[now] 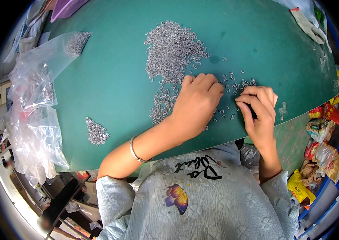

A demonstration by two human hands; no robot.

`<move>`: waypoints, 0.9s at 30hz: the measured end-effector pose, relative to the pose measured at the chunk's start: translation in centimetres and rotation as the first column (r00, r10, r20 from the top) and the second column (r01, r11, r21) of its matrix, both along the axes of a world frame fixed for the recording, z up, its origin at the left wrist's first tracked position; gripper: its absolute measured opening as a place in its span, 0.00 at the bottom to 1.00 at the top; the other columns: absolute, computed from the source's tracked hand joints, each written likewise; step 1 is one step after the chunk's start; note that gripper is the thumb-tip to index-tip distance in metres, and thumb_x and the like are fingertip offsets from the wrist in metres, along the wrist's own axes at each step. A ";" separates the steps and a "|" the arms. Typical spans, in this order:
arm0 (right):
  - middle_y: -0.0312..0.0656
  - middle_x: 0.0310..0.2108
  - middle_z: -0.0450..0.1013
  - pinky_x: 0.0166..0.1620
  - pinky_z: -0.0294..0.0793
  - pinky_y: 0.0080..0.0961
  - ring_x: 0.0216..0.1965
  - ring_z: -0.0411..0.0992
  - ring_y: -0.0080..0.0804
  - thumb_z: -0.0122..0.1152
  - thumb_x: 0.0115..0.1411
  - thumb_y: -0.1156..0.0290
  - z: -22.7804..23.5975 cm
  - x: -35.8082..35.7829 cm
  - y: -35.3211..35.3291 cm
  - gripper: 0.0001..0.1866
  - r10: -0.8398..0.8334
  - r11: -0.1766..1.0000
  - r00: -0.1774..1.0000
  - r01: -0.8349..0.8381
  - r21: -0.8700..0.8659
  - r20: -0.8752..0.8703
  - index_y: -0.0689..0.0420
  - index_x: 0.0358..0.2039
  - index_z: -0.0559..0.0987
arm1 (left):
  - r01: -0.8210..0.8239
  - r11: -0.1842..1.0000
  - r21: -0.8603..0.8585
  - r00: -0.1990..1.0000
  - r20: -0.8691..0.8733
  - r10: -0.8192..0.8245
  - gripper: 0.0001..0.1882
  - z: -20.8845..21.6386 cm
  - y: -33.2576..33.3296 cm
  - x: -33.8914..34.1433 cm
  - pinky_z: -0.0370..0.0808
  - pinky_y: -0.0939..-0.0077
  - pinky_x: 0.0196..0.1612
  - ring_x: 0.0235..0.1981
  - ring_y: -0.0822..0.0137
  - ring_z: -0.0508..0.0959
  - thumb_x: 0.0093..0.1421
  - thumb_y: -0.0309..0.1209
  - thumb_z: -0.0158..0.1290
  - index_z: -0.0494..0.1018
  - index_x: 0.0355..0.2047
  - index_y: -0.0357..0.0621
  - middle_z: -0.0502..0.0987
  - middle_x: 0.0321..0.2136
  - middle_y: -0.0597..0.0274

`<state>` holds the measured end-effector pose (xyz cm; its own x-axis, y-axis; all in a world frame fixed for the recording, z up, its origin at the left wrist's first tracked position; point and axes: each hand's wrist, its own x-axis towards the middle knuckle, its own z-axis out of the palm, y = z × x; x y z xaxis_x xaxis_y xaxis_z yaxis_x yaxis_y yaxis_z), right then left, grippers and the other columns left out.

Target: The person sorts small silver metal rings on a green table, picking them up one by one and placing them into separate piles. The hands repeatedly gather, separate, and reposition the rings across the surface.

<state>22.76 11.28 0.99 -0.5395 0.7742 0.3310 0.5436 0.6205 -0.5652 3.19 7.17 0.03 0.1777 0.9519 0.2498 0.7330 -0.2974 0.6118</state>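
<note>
Many small C-shaped metal pieces lie on the green table, most of them in a large heap (173, 48) at its far middle. A looser band of pieces (162, 104) runs down from the heap toward me. My left hand (199, 102) rests over this band's right side with curled fingers, their tips hidden beneath it. To its right, my right hand (260, 112) is closed in a pinch, thumb and forefinger together. Whatever either hand holds is too small or hidden to make out. Between and beyond the hands lies a scatter of pieces (241, 85).
A small separate pile (96, 131) sits at the near left of the green table (113, 72). Clear plastic bags (37, 108), some holding metal pieces, cover the left edge. A purple basket (66, 7) stands far left, a work glove (307, 25) far right. Colourful packages (323, 160) lie beyond the right edge.
</note>
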 end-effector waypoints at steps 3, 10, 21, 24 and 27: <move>0.34 0.36 0.73 0.47 0.59 0.34 0.41 0.68 0.36 0.70 0.49 0.74 -0.6 0.1 0.1 0.06 0.001 0.999 0.998 0.002 -0.041 0.066 0.55 0.29 0.81 | -0.023 1.000 -0.017 0.994 0.111 0.025 0.07 0.0 -0.3 -0.1 0.65 0.65 0.40 0.37 0.57 0.73 0.56 0.22 0.59 0.75 0.35 0.41 0.74 0.35 0.58; 0.34 0.36 0.73 0.46 0.58 0.34 0.41 0.68 0.35 0.72 0.46 0.73 -0.1 -0.1 -0.2 0.08 -0.023 0.999 0.995 0.027 -0.036 0.099 0.55 0.28 0.82 | -0.040 0.993 -0.110 0.990 0.129 0.054 0.07 0.7 -1.3 -0.5 0.67 0.65 0.42 0.37 0.57 0.74 0.55 0.23 0.61 0.76 0.34 0.39 0.74 0.34 0.58; 0.34 0.37 0.73 0.46 0.60 0.33 0.41 0.69 0.36 0.71 0.47 0.75 -0.6 -0.6 1.0 0.09 -0.007 0.991 0.993 -0.009 0.137 0.116 0.55 0.31 0.81 | -0.103 0.994 -0.045 0.994 0.027 0.104 0.11 0.4 -0.7 -0.3 0.64 0.66 0.40 0.36 0.61 0.73 0.54 0.24 0.62 0.76 0.38 0.42 0.73 0.33 0.62; 0.35 0.36 0.73 0.45 0.61 0.33 0.40 0.69 0.36 0.70 0.48 0.75 -0.6 -0.5 0.7 0.08 0.001 0.990 0.995 -0.015 0.141 0.102 0.56 0.31 0.80 | -0.105 0.994 -0.021 0.995 0.000 0.105 0.09 0.2 -0.5 0.0 0.64 0.65 0.41 0.36 0.60 0.73 0.54 0.24 0.61 0.76 0.36 0.42 0.73 0.33 0.62; 0.35 0.34 0.74 0.44 0.61 0.33 0.37 0.70 0.35 0.69 0.48 0.76 -0.5 -0.4 0.4 0.08 0.008 0.991 0.999 -0.014 0.133 0.044 0.57 0.30 0.80 | -0.089 0.996 -0.016 0.996 -0.021 0.089 0.09 0.0 -0.3 0.1 0.64 0.65 0.40 0.36 0.59 0.73 0.53 0.23 0.61 0.76 0.35 0.42 0.73 0.33 0.62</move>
